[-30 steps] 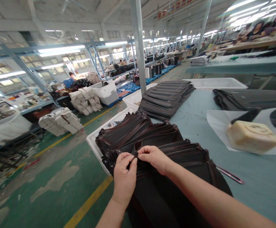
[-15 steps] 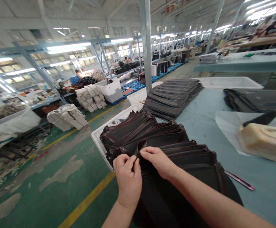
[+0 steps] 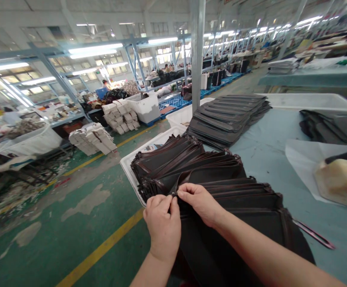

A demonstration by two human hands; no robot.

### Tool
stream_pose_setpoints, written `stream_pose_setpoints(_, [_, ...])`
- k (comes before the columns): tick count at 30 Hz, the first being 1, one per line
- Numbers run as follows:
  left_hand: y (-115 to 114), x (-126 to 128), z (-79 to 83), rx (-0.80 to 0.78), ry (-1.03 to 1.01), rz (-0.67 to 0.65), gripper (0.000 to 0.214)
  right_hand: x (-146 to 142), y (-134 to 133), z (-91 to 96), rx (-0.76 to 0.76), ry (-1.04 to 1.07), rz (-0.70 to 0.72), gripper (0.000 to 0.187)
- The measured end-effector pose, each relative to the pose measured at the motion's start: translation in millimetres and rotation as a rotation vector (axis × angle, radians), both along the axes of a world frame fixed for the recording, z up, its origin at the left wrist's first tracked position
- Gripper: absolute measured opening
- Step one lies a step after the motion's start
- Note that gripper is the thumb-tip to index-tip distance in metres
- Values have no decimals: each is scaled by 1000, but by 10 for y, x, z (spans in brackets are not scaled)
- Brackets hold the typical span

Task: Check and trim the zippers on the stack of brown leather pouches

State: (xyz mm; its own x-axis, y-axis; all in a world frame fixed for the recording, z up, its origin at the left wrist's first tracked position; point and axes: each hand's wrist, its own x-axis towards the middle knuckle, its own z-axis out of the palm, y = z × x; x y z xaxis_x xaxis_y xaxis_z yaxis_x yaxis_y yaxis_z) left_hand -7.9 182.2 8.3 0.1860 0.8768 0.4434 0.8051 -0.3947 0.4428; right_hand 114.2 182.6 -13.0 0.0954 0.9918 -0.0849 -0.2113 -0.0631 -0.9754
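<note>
Pinching narrowly, the left hand [image 3: 163, 223] held the far edge of a dark piece [image 3: 212, 251] in front of similar bundles [image 3: 218, 165]; the right hand [image 3: 199, 201] pinched it just beside. Working that edge seemed the step in hand; the next move likely called for steady pressure.

Floor [image 3: 50, 255]: green, worn to grey in patches, with scraps [image 3: 20, 179] strewn at the left
Line [image 3: 101, 249]: yellow, running diagonally across the floor
Wall [image 3: 116, 16]: pale, at the back
Windows [image 3: 20, 76]: rows of bright panes, some yellowish
Lights [image 3: 95, 49]: long white tubes, lit, receding into the distance
Post [image 3: 197, 59]: grey metal, upright near the middle
Frame [image 3: 54, 81]: blue-grey beams with slanting struts
Pallets [image 3: 178, 99]: blue, low, in a row beyond the post
Worktop [image 3: 272, 155]: pale blue-green surface at the right
Table [image 3: 305, 81]: similar colour, behind the worktop
</note>
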Motion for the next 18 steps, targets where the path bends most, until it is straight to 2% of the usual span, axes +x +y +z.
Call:
stream_pose_setpoints(5, [-36, -36, -83, 7, -23, 23, 16, -14, -12, -51, 86, -165, -6, 11])
stream_pose_setpoints(11, [-94, -149, -287, -58, -196, 105, 18, -103, -47, -124, 304, -433, -53, 6])
stream_pose_setpoints(15, [-115, -200, -343, -93, -270, 60, 17, -146, -51, -169, 355, -507, -77, 7])
stream_pose_setpoints(18, [-119, -245, -366, -72, -317, 40, 15, -154, -71, -185, 413, -530, -36, 7])
